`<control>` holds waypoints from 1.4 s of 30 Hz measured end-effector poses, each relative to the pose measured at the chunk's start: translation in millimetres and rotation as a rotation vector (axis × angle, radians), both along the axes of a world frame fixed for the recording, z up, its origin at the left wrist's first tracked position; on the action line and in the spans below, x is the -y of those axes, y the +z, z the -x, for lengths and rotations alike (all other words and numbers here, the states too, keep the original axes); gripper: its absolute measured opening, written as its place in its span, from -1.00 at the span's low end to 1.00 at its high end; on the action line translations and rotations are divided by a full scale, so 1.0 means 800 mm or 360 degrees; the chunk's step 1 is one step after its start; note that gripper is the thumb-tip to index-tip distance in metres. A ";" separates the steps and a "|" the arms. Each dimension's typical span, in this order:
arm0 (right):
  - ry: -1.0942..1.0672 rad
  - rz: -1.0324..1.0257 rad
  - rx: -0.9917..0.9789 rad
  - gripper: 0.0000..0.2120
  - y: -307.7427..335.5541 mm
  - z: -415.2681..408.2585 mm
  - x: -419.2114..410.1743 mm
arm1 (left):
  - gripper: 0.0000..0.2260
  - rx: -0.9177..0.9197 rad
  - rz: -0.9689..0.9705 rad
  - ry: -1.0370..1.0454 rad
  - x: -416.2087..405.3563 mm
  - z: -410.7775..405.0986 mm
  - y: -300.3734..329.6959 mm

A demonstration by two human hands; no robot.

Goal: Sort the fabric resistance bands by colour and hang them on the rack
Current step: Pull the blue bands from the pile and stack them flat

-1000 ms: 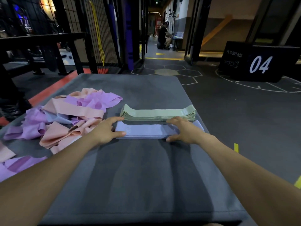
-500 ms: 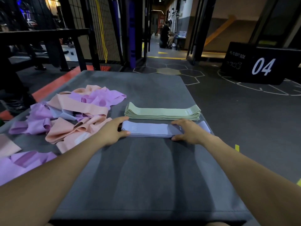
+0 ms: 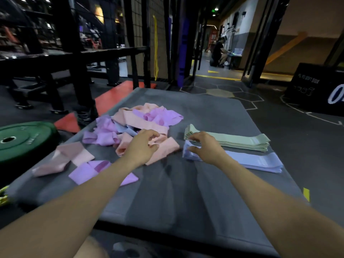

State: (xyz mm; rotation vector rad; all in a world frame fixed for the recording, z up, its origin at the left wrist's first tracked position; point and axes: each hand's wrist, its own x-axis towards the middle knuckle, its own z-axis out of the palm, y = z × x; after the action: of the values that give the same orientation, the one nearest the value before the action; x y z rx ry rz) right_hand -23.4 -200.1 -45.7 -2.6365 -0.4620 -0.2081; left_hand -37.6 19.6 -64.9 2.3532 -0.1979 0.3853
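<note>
On the grey mat (image 3: 186,202) lie two neat stacks, pale green bands (image 3: 242,142) behind and light blue bands (image 3: 260,161) in front. My right hand (image 3: 206,146) is at the blue stack's left end, where thumb and fingers pinch the raised tip of the top band. Left of the stacks is a loose pile of peach, purple and blue bands (image 3: 149,118). My left hand (image 3: 143,144) hovers over a peach band (image 3: 167,148) at the pile's front, fingers loosely curled and holding nothing. A pink band (image 3: 61,161) and a purple band (image 3: 87,172) lie apart, nearer me.
A green weight plate (image 3: 24,140) lies on the floor left of the mat. Black metal frames and a mesh wall (image 3: 74,58) stand behind it. A black plyo box (image 3: 316,86) sits at the far right. A person (image 3: 217,51) crouches far down the corridor.
My view has swung left. My left hand left the blue stack for the mixed pile. My right hand slid from the stack's right part to its left end.
</note>
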 end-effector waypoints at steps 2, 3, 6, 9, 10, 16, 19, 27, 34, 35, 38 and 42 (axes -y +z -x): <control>0.0038 -0.0030 -0.0019 -0.64 -0.001 -0.002 -0.034 | -0.72 0.0027 -0.0022 0.0079 -0.032 0.006 -0.001; 0.0054 -0.0037 -0.0020 -0.65 -0.002 -0.003 -0.050 | -0.73 0.0032 -0.0044 0.0122 -0.048 0.009 -0.001; 0.0090 -0.0058 -0.0037 -0.67 -0.004 -0.008 -0.097 | -0.71 -0.0036 -0.0080 0.0273 -0.089 0.017 0.001; 0.0110 -0.0132 -0.0054 -0.71 -0.005 -0.020 -0.143 | -0.72 -0.0028 -0.0065 0.0351 -0.128 0.015 -0.003; 0.0111 -0.0140 -0.0045 -0.73 -0.007 -0.026 -0.157 | -0.72 -0.0031 -0.0101 0.0376 -0.139 0.014 -0.004; 0.0073 -0.0102 -0.0028 -0.80 -0.020 -0.074 -0.223 | -0.68 -0.0077 -0.0210 0.0410 -0.174 -0.015 -0.017; 0.0002 -0.0089 0.0010 -0.84 -0.029 -0.095 -0.243 | -0.70 -0.0101 -0.0213 0.0394 -0.181 -0.035 -0.027; -0.0131 -0.0075 0.0003 -0.83 -0.037 -0.118 -0.268 | -0.73 -0.0119 -0.0197 0.0373 -0.193 -0.053 -0.040; 0.0137 -0.0290 0.0240 -0.84 0.012 -0.073 -0.235 | -0.71 -0.0077 -0.0035 0.0406 -0.165 -0.030 -0.003; 0.0192 -0.0346 0.0248 -0.80 0.020 -0.063 -0.229 | -0.69 -0.0068 -0.0001 0.0394 -0.158 -0.026 0.003; 0.0298 -0.0470 0.0279 -0.67 0.049 -0.038 -0.213 | -0.61 -0.0025 0.0026 0.0373 -0.133 -0.013 0.030; 0.0374 -0.0608 0.0299 -0.92 0.086 -0.010 -0.197 | -0.52 -0.0051 0.0057 0.0341 -0.099 0.005 0.066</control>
State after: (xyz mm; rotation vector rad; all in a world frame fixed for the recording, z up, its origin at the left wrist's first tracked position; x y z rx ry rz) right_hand -15.2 -42.2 22.7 -2.1792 -0.7125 -0.4251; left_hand -41.9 99.0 -12.5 2.3505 0.0769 0.4492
